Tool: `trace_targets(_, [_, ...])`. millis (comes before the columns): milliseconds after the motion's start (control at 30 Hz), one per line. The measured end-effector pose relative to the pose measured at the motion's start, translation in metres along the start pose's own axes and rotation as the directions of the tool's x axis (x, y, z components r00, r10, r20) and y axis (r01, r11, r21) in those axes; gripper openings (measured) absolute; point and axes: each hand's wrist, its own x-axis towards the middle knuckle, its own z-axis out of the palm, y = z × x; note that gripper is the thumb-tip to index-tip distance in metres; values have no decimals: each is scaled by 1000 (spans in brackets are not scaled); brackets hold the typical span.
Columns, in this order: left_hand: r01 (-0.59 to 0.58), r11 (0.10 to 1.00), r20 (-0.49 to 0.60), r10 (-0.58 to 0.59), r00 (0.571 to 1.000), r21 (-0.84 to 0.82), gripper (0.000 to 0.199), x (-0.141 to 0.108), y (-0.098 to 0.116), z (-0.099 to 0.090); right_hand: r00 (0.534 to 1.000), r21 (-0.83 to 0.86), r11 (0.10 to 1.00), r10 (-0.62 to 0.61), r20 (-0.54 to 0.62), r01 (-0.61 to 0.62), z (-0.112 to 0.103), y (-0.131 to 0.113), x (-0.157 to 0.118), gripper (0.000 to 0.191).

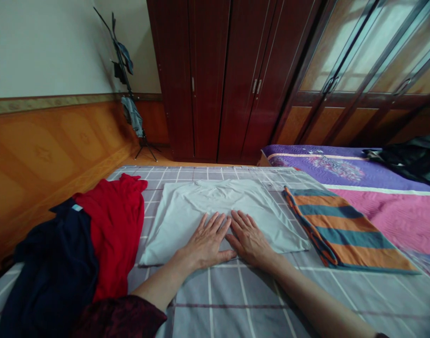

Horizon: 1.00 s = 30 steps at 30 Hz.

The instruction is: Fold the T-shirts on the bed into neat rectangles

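Note:
A white garment (222,197), which looks like a folded shirt, lies spread out on the grey checked bedsheet (229,305). My left hand (207,241) rests flat on its near middle with the fingers stretched out. Right beside it, my right hand (250,237) also lies palm down on the white cloth, fingers extended. The fingertips of both hands nearly meet. Neither hand grips anything. Some creases show in the white cloth beyond my fingers.
To the left lie a red garment (119,225) and a dark navy garment (56,263), both loosely heaped. A folded orange-and-teal striped garment (344,227) sits to the right. Beyond are a purple and pink bedcover (369,206), a black garment (411,159), a coat stand (125,80) and a wardrobe (207,117).

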Motion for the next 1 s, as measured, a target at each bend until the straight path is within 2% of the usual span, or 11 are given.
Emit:
trace_targets(167, [-15, 1000, -58, 14, 998, -18, 89, 1, 3, 0, 999, 21, 999, -41, -8, 42, -1, 2, -2, 60])
trace_targets(400, [-38, 999, 27, 39, 999, -10, 90, 3, 5, 1, 998, 49, 997, -62, 8, 61, -3, 5, -6, 69])
trace_targets(633, [-8, 1000, 48, 7, 999, 22, 91, 2, 5, -2, 998, 54, 997, -56, 30, 54, -5, 5, -4, 72])
trace_targets(1000, [27, 999, 20, -28, 999, 47, 92, 0, 5, -1, 997, 48, 998, -46, 58, 44, -15, -1, -4, 68])
